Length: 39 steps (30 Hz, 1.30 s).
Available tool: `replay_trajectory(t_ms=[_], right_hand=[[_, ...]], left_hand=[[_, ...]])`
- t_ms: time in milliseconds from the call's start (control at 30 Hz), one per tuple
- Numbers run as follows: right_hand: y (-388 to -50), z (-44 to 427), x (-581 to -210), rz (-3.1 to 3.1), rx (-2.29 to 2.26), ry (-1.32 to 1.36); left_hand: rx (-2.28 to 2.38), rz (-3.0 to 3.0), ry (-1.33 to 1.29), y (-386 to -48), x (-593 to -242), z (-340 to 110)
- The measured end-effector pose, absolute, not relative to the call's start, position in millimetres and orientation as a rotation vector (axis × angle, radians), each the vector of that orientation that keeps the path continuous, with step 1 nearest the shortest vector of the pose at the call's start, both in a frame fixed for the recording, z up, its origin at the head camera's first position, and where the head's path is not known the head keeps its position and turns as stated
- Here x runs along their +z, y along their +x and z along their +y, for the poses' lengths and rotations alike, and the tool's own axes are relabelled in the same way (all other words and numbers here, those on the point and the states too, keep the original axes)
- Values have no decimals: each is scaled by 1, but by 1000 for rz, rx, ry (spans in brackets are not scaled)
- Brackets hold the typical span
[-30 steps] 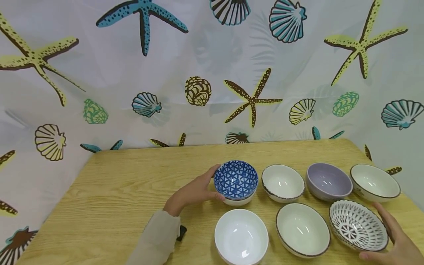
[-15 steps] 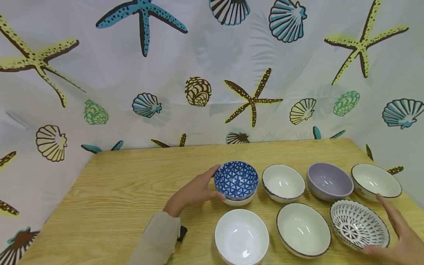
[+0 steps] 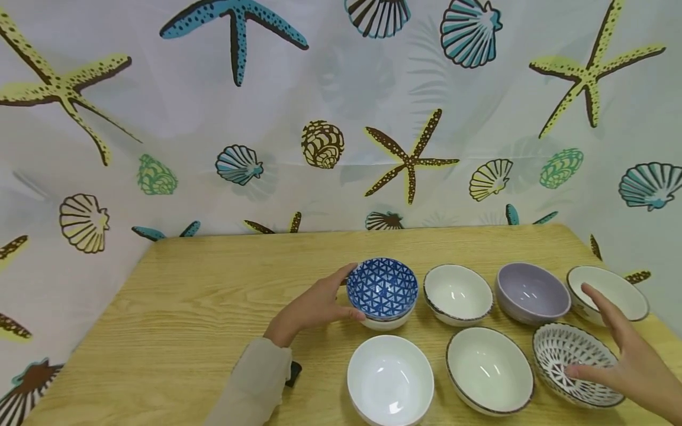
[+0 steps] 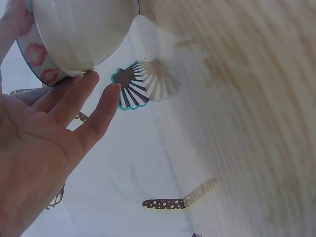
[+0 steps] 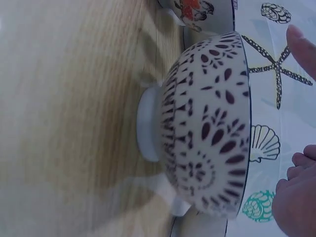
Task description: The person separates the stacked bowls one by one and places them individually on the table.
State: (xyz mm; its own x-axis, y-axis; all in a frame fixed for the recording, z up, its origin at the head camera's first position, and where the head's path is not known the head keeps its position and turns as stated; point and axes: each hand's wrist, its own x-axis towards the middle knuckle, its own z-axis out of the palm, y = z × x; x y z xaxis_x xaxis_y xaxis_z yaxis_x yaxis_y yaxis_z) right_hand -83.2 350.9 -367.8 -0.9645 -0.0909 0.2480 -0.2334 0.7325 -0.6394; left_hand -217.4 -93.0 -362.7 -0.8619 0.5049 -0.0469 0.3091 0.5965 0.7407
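Observation:
My left hand (image 3: 324, 305) holds the left side of a stack, thumb in front and fingers behind. Its upper bowl (image 3: 382, 288) has a blue-and-white triangle pattern inside; a white bowl (image 3: 388, 323) sits beneath. In the left wrist view, my left hand (image 4: 44, 133) is against a cream bowl (image 4: 84, 29), beside a rim with red flowers. Over the bowl with dark dashes (image 3: 578, 352) hovers my right hand (image 3: 631, 355), thumb and fingers spread, gripping nothing. The right wrist view shows that bowl's brown-patterned outside (image 5: 212, 123), apart from my right hand (image 5: 298, 192).
Beside the stack stand a white bowl (image 3: 458, 293), a purple bowl (image 3: 531, 291) and a dark-rimmed white bowl (image 3: 610, 290). In front are a plain white bowl (image 3: 391, 378) and a cream bowl (image 3: 489, 370). A shell-and-starfish cloth (image 3: 288, 118) hangs behind the wooden table (image 3: 202, 319).
My right hand has let go of the dark-dashed bowl, then risen and moved left above it. My left hand stays at the stack. The head view has shifted slightly.

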Motion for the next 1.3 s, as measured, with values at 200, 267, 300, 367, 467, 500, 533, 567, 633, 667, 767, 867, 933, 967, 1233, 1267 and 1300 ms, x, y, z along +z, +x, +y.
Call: replay_trajectory(t_ms=[200,267,300,367,467,500,533,567,633,667,767,867,933,967,1233,1267,1300], right_hand=[[-103,336,-357,-2751,1087,324],[-108,331,-354,-2752,1113,362],[-111,329,-352,-2747,1119,396],[-116,324,-349,-2730,1121,459],[-124,316,-342,-2732,1087,500],[-126,312,-339,-2739,1073,503],[-128,309,-337,-2747,1064,503],[-130,305,-334,-2759,1050,503],[-135,297,-328,-2776,1041,516],[-138,293,-326,-2776,1045,529],[-147,281,-319,-2777,1057,564],[-155,268,-316,-2789,1055,583],[-160,261,-314,-2806,1051,588],[-161,257,-313,-2816,1050,586],[-173,231,-310,-2878,1108,584],[-175,228,-311,-2883,1130,587],[-177,224,-312,-2887,1154,591]], left_hand=[[1137,2572,648,-218,-366,-93],[1134,2569,640,-218,-367,-92],[1135,2567,634,-218,-368,-92],[1138,2568,621,-218,-368,-92],[1139,2571,614,-218,-368,-93],[1138,2573,614,-218,-368,-93],[1137,2574,616,-218,-368,-93],[1136,2574,618,-218,-368,-94],[1133,2575,619,-218,-368,-94],[1132,2575,614,-217,-368,-94],[1137,2572,610,-217,-367,-95],[1141,2569,614,-216,-367,-95],[1146,2564,621,-216,-367,-96],[1149,2561,628,-216,-368,-96],[1121,2580,696,-218,-369,-96],[1120,2583,698,-218,-369,-97],[1124,2584,699,-218,-369,-97]])
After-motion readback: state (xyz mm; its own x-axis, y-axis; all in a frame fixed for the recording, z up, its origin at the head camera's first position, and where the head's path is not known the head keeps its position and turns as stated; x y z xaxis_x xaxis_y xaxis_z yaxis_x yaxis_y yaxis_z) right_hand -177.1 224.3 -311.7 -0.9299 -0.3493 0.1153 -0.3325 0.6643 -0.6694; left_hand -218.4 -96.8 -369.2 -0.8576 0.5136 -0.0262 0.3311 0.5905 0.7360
